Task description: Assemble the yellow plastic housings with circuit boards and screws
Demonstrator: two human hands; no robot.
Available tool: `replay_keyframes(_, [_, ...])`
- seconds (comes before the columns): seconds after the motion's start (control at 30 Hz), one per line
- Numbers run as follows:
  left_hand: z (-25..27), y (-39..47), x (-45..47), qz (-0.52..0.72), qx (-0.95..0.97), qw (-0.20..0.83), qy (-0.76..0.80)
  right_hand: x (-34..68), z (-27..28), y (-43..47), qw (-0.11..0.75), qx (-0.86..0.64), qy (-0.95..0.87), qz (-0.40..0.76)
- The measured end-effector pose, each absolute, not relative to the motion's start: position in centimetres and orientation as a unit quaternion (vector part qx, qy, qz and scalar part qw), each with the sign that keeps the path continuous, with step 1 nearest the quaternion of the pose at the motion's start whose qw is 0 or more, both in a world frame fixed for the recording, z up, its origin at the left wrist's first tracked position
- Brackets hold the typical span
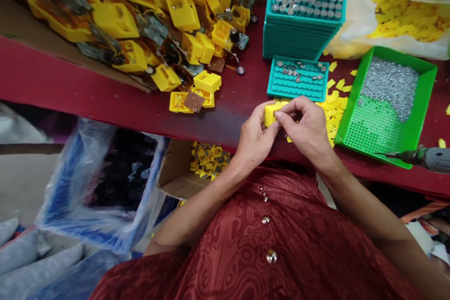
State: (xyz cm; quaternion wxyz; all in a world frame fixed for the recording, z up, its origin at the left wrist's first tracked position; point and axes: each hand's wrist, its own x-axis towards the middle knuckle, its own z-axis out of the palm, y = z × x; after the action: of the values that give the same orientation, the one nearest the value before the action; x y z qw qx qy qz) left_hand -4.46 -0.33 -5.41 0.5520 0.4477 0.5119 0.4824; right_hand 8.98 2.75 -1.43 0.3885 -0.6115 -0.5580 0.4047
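Observation:
Between both hands, over the table's front edge, is a small yellow plastic housing (270, 114). My left hand (253, 137) grips it from the left side, thumb and fingers closed round it. My right hand (306, 124) pinches at its right side with thumb and forefinger; any small piece between those fingertips is hidden. Just beyond the hands lies a teal tray (298, 90) with several small round metal pieces in its upper rows. Loose flat yellow pieces (335, 115) are scattered right beside my right hand.
A tall stack of teal trays (298, 40) stands behind. On the right are a green basket (386, 143) of small metal parts and an electric screwdriver (434, 158). Yellow housings with wires (183, 11) heap at back left. Below the table sit a carton (176, 173) and a blue crate (58, 201).

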Motion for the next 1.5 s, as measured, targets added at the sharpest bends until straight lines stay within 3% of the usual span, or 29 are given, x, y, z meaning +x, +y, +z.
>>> replay_keyframes(0.3, [-3.7,-0.2,-6.1,0.448,0.39,0.674,0.439,13.4,-1.2,5.2,0.294,-0.434,-0.553,0.648])
replay_keyframes(0.53, [-2.9,0.1,-6.1,0.456,0.254,0.739,0.426,13.7,-1.7,3.8,0.414,-0.457,-0.6,0.51])
replay_keyframes(1.1, [-3.0,0.2,-5.6,0.445,0.275,0.724,0.45,12.6,-2.2,1.4,0.41,-0.512,-0.64,0.4])
replay_keyframes(1.33, [-2.7,0.0,-5.2,0.439,0.28,0.736,0.433,12.6,-1.5,0.6,0.43,-0.474,-0.738,0.215])
replay_keyframes(1.5, [-3.0,-0.3,-5.3,0.434,0.29,0.733,0.436,12.9,-2.6,0.7,0.38,-0.419,-0.814,0.136])
